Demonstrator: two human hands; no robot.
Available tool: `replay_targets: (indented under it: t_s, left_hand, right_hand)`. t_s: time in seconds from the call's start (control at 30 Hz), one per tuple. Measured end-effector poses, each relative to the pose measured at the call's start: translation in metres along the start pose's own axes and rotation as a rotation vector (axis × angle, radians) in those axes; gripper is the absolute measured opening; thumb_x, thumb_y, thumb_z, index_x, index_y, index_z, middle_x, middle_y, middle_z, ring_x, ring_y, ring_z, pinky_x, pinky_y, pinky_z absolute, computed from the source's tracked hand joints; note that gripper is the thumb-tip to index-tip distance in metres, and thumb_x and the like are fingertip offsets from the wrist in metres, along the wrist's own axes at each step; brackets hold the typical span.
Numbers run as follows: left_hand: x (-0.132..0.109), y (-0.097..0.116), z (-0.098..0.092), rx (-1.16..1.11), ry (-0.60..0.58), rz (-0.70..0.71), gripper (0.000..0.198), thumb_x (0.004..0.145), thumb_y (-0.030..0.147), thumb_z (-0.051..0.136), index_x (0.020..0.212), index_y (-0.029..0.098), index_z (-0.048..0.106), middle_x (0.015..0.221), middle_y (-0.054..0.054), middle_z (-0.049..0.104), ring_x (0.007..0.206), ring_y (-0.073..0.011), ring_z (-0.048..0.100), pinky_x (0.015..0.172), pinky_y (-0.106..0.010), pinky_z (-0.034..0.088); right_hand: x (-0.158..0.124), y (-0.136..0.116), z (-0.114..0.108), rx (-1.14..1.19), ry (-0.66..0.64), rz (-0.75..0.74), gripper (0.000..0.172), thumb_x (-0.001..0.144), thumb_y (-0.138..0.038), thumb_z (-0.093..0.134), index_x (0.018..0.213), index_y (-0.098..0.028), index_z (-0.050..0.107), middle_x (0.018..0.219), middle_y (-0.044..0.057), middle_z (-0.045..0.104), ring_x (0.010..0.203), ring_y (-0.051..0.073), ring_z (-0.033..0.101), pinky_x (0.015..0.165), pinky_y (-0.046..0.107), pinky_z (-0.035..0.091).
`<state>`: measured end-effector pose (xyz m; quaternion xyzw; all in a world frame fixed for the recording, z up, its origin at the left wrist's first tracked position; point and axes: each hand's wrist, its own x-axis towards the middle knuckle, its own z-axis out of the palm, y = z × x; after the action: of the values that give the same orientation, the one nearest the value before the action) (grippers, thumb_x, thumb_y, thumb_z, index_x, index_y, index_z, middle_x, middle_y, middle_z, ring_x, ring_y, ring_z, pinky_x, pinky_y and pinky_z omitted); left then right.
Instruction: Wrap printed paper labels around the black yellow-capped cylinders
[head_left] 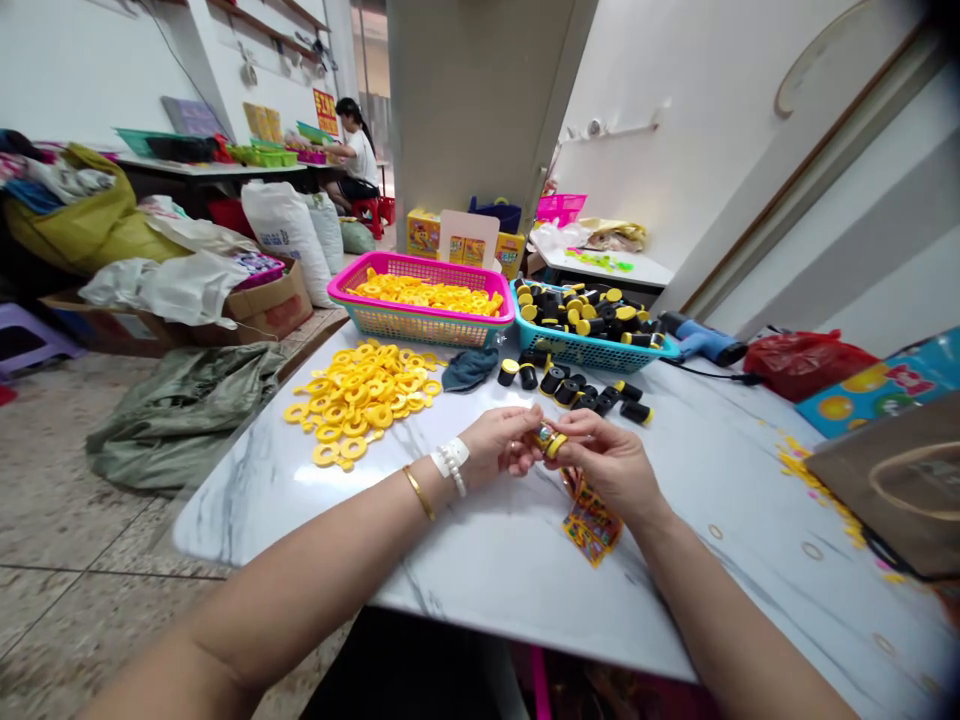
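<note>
My left hand (501, 445) and my right hand (607, 462) meet above the white marble table (480, 560). Together they pinch a small black cylinder with a yellow ring on its end (550, 441). A strip of colourful stickers (591, 520) lies on the table under my right hand. A loose heap of yellow rings (360, 395) lies to the left of my hands. Several black cylinders with yellow caps (577, 390) are scattered just beyond my hands.
A pink basket (420, 322) holds yellow rings, a blue basket (592, 352) holds capped cylinders. A blue tool (701, 340), a red bag (806, 362) and a brown paper bag (896, 480) lie right. Sacks and boxes crowd the floor left. Another person (358, 160) sits far back.
</note>
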<state>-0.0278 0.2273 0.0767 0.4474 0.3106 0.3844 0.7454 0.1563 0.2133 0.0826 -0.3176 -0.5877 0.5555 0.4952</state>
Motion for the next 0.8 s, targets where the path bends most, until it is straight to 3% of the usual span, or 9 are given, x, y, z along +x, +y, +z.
replay_targets:
  t_s: [0.1,0.27,0.4,0.53,0.7,0.8]
  left_hand:
    - [-0.0013,0.0007,0.0,-0.045,-0.052,-0.039,0.055,0.068,0.064,0.075,0.083,0.012,0.061,0.057,0.001,0.06,0.036,-0.0045,0.046,0.033,-0.017,0.027]
    - [-0.0005,0.0042,-0.0016,-0.085,-0.002,-0.072,0.056,0.069,0.067,0.072,0.086,0.015,0.06,0.057,0.002,0.06,0.038,-0.0064,0.049,0.035,-0.017,0.031]
    - [0.0008,0.0064,-0.0044,-0.038,0.048,-0.104,0.056,0.071,0.068,0.07,0.085,0.015,0.059,0.056,0.001,0.058,0.041,-0.0065,0.05,0.038,-0.016,0.033]
    - [0.0022,0.0026,-0.0047,-0.011,0.136,-0.063,0.047,0.07,0.055,0.079,0.085,0.015,0.058,0.06,0.001,0.06,0.041,-0.0049,0.048,0.038,-0.015,0.032]
    - [0.0017,0.0028,-0.001,-0.093,0.207,0.008,0.038,0.07,0.035,0.082,0.089,0.018,0.054,0.071,-0.002,0.067,0.047,-0.0077,0.056,0.042,-0.017,0.039]
    - [0.0005,0.0074,-0.0015,-0.055,0.209,-0.021,0.035,0.073,0.034,0.081,0.09,0.017,0.055,0.071,-0.002,0.067,0.048,-0.0089,0.058,0.043,-0.018,0.041]
  right_hand:
    - [-0.0022,0.0045,0.004,0.045,0.035,-0.042,0.014,0.071,-0.019,0.083,0.081,-0.025,0.076,0.092,-0.002,0.057,0.071,0.014,0.069,0.06,0.033,0.066]
    - [-0.0032,0.0015,0.0035,0.043,0.08,-0.068,0.013,0.072,-0.018,0.082,0.079,-0.025,0.074,0.092,-0.003,0.057,0.068,0.013,0.07,0.059,0.03,0.066]
    - [-0.0026,-0.0023,0.0007,-0.113,0.085,-0.023,0.013,0.076,-0.025,0.079,0.088,-0.024,0.075,0.087,-0.002,0.062,0.061,0.014,0.071,0.056,0.028,0.063]
    - [-0.003,0.0005,0.0028,-0.305,0.148,0.0,0.03,0.073,-0.03,0.082,0.101,-0.022,0.072,0.081,0.0,0.069,0.064,0.016,0.07,0.055,0.026,0.059]
    - [-0.0063,0.0038,0.0056,-0.472,0.227,0.015,0.029,0.074,-0.035,0.08,0.096,-0.019,0.07,0.08,0.005,0.074,0.066,0.019,0.07,0.052,0.027,0.057]
    - [-0.007,0.0029,0.0059,-0.579,0.228,-0.069,0.025,0.077,-0.033,0.077,0.098,-0.019,0.071,0.086,0.006,0.073,0.071,0.019,0.071,0.061,0.03,0.061]
